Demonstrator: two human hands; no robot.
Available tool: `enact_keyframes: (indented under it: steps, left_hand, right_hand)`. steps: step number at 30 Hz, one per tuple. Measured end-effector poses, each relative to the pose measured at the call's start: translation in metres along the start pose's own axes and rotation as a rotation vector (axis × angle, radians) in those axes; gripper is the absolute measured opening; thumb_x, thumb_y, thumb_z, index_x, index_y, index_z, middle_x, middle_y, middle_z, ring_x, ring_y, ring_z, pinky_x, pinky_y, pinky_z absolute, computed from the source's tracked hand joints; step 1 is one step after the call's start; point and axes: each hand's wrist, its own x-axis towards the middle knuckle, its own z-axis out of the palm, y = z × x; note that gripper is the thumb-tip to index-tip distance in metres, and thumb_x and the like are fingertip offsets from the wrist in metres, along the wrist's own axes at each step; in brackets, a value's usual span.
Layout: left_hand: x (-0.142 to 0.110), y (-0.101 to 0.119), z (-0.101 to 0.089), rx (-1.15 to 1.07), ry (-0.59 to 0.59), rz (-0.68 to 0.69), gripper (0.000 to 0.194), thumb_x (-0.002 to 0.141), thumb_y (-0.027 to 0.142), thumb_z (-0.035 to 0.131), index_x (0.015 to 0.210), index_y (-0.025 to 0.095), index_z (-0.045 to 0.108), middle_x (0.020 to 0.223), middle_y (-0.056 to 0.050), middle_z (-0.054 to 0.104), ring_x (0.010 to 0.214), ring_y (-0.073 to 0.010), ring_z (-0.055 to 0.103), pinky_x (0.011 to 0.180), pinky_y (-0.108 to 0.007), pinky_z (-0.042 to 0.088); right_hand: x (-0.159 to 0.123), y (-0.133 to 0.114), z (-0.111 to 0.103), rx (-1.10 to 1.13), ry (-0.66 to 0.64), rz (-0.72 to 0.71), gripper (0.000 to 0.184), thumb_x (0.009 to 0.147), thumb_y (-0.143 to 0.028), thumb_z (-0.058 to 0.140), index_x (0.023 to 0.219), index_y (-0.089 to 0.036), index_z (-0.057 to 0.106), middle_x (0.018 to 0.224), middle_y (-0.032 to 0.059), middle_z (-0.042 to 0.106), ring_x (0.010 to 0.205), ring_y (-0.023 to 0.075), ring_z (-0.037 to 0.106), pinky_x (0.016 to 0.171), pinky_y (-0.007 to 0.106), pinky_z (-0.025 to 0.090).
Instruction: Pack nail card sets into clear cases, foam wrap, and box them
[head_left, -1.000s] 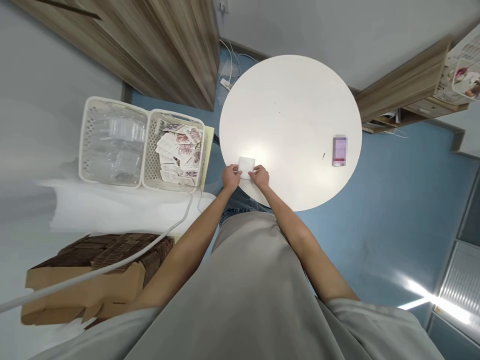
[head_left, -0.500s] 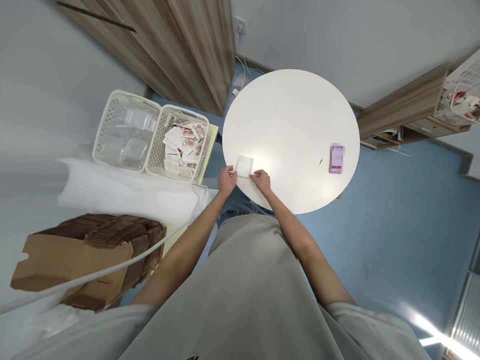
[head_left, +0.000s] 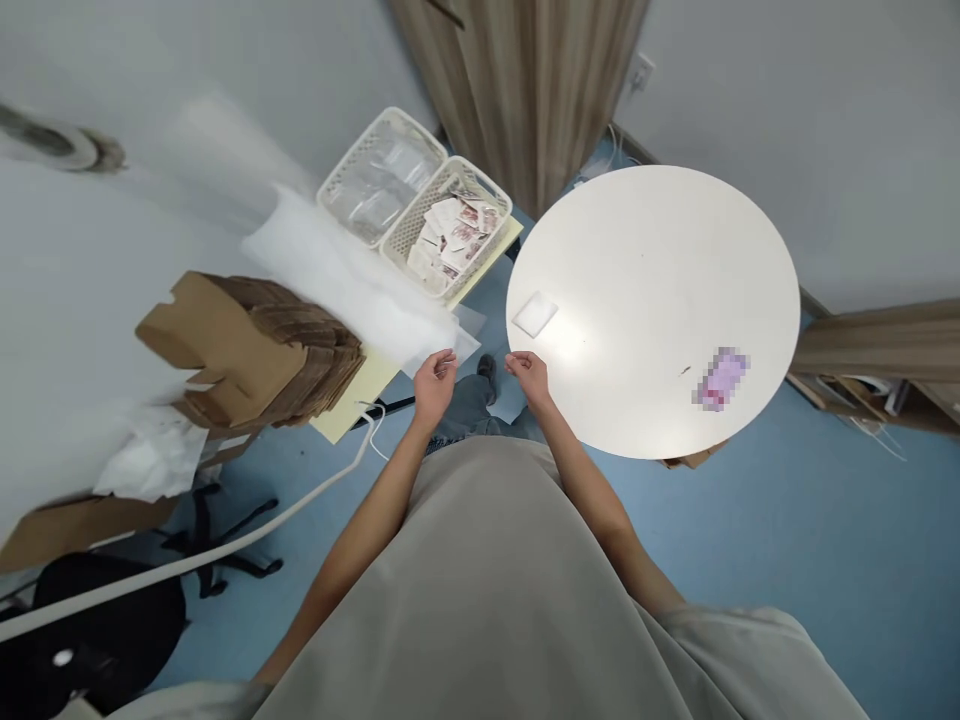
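Note:
A small white square pad (head_left: pixel 535 313) lies alone near the left edge of the round white table (head_left: pixel 652 300). My left hand (head_left: pixel 433 380) hovers off the table to the left, fingers loosely curled and apart, its fingertips close to the corner of a white foam sheet (head_left: pixel 352 280). My right hand (head_left: pixel 529 372) is at the table's near edge, just below the pad, fingers loosely bent with nothing in them. Neither hand touches the pad.
A small purple packet (head_left: pixel 720 380) lies on the right of the table. To the left stand two white mesh baskets, one with clear bags (head_left: pixel 379 175) and one with printed sachets (head_left: pixel 450 228); also stacked flat cardboard (head_left: pixel 247 345), a white cable (head_left: pixel 225 545) and a black chair base (head_left: pixel 90 620).
Both hands have let go of the white pad and drawn back off the table. My view has swung left, so the table now sits to the right.

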Motion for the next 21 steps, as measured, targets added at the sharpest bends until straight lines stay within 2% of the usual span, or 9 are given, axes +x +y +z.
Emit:
enact_keyframes:
  steps: [3,7,10,13,16,21]
  left_hand:
    - [-0.004,-0.017,-0.032,-0.032,0.14,-0.034,0.037,0.094,0.033,0.062,0.127,0.017,0.071,0.123,-0.014,0.08,0.118,-0.0265,0.076,0.107,-0.042,0.061]
    - [0.003,-0.045,-0.08,-0.012,0.313,-0.051,0.037,0.094,0.033,0.06,0.126,0.018,0.072,0.123,-0.015,0.079,0.119,-0.028,0.075,0.111,-0.045,0.059]
    - [0.014,-0.069,-0.122,0.089,0.456,-0.011,0.04,0.094,0.032,0.061,0.13,0.016,0.071,0.133,-0.018,0.074,0.129,-0.031,0.07,0.119,-0.048,0.053]
    - [0.026,-0.097,-0.166,0.198,0.56,-0.006,0.043,0.093,0.032,0.064,0.132,0.016,0.07,0.139,-0.019,0.071,0.14,-0.0363,0.061,0.127,-0.056,0.043]
    - [0.041,-0.127,-0.206,0.244,0.546,-0.017,0.044,0.09,0.036,0.068,0.131,0.018,0.07,0.139,-0.018,0.07,0.141,-0.04,0.058,0.128,-0.061,0.04]
    - [0.065,-0.164,-0.25,0.202,0.322,0.056,0.036,0.083,0.037,0.073,0.115,0.021,0.075,0.125,-0.015,0.078,0.127,-0.0402,0.066,0.121,-0.059,0.047]
  right_hand:
    - [-0.01,-0.002,0.02,-0.016,-0.079,-0.01,0.034,0.094,-0.051,0.071,0.109,-0.021,0.067,0.108,0.0097,0.08,0.101,0.0209,0.079,0.098,0.035,0.063]
    - [-0.021,-0.002,0.043,-0.069,-0.132,-0.048,0.038,0.095,-0.056,0.068,0.111,-0.022,0.067,0.109,0.0099,0.08,0.103,0.0213,0.079,0.099,0.036,0.063]
    - [-0.03,-0.003,0.062,-0.123,-0.15,-0.088,0.043,0.095,-0.06,0.066,0.112,-0.021,0.068,0.109,0.0103,0.08,0.104,0.0215,0.079,0.099,0.036,0.064]
    - [-0.038,-0.009,0.092,-0.145,-0.175,-0.125,0.043,0.094,-0.061,0.069,0.11,-0.021,0.069,0.107,0.0105,0.08,0.103,0.0224,0.079,0.1,0.037,0.064]
    - [-0.045,-0.019,0.131,-0.202,-0.198,-0.162,0.04,0.094,-0.059,0.07,0.106,-0.021,0.068,0.104,0.0102,0.08,0.1,0.0236,0.08,0.1,0.039,0.064]
    - [-0.056,-0.028,0.204,-0.397,-0.259,-0.268,0.032,0.097,-0.053,0.066,0.107,-0.023,0.07,0.102,0.0068,0.08,0.101,0.0231,0.078,0.099,0.037,0.063]
